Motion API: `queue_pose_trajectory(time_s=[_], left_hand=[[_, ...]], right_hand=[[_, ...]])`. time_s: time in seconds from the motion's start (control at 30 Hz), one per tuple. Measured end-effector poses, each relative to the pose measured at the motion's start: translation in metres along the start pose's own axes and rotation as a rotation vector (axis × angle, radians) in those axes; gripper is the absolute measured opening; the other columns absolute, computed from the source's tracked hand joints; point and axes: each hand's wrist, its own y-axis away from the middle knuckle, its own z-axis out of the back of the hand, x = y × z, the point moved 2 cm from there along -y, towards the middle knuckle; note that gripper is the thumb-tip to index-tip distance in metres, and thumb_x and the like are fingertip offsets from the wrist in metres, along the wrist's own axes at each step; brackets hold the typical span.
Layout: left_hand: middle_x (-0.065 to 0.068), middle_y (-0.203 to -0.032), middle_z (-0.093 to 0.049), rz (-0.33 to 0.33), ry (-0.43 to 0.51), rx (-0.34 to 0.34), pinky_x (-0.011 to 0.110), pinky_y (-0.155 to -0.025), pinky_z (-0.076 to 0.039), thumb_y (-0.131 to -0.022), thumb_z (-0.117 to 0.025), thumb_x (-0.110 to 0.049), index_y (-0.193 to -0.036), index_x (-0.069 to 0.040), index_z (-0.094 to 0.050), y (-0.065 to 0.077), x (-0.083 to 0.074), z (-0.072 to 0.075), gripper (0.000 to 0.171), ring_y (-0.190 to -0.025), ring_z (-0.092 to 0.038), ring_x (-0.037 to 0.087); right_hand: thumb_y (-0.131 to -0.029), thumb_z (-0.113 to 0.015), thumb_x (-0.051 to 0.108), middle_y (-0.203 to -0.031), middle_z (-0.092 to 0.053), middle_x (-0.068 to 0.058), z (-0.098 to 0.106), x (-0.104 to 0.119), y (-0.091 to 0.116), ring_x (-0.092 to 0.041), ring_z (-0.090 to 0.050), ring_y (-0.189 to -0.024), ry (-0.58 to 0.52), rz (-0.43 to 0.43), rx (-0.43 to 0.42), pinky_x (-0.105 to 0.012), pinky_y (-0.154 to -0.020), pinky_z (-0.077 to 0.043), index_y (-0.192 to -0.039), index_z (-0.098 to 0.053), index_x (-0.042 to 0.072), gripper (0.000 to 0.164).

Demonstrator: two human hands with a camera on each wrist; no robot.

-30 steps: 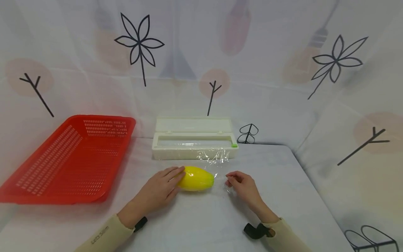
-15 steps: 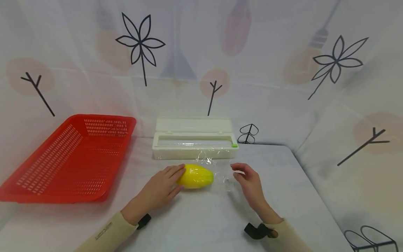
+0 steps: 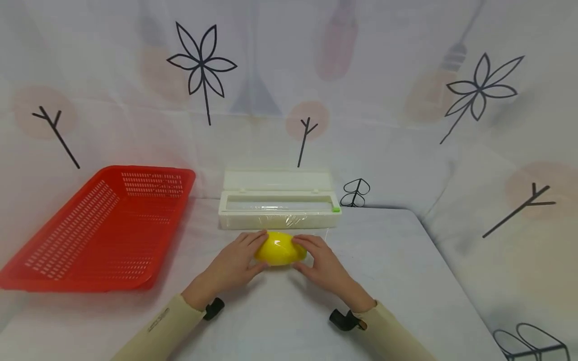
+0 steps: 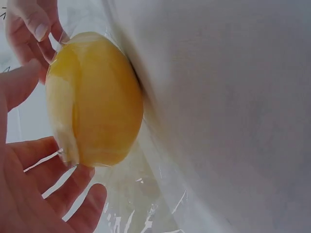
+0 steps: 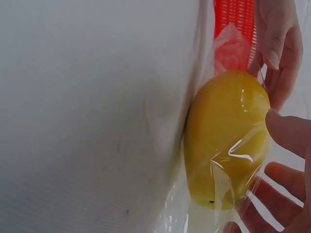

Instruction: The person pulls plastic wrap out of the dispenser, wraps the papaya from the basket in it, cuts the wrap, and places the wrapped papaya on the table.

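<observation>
My left hand cups the yellow fruit at nine o'clock, my right hand at three; I'd best smooth the clear film evenly, pressing gently.

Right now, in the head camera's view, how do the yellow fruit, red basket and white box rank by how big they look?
1. Red basket, clearly largest
2. White box
3. Yellow fruit, smallest, though its ends are partly covered
</observation>
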Motion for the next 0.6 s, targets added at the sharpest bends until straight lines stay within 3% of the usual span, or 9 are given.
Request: queue_pose_trajectory(time_s=[0.27,0.43,0.6], left_hand=[[0.005,-0.154,-0.04,0.113,0.088,0.041,0.041,-0.111,-0.038,-0.081,-0.083,-0.039,-0.152,-0.011,-0.039,-0.013,0.011,-0.005,0.088,-0.134,-0.042,0.024],[0.001,-0.145,-0.042,0.169,0.144,0.013,0.039,-0.11,-0.039,-0.076,-0.088,-0.033,-0.144,-0.014,-0.047,-0.021,0.017,-0.007,0.082,-0.129,-0.046,0.02],[0.003,-0.141,-0.047,0.168,0.161,-0.015,0.041,-0.11,-0.039,-0.079,-0.087,-0.026,-0.141,-0.01,-0.049,-0.027,0.02,-0.006,0.074,-0.126,-0.049,0.022]], right_hand=[[-0.08,-0.085,0.025,-0.142,-0.051,-0.006,-0.002,-0.008,-0.017,-0.028,-0.043,-0.13,-0.006,-0.053,0.072,-0.049,-0.11,-0.037,-0.138,-0.056,0.012,0.066],[-0.081,-0.085,0.026,-0.141,-0.053,-0.006,-0.005,-0.015,-0.026,-0.026,-0.043,-0.128,0.015,-0.047,0.101,-0.05,-0.109,-0.033,-0.138,-0.055,0.011,0.066],[-0.086,-0.08,0.022,-0.137,-0.057,-0.007,-0.007,-0.022,-0.035,-0.026,-0.046,-0.121,-0.014,-0.074,0.108,-0.048,-0.105,-0.035,-0.137,-0.055,0.008,0.059]])
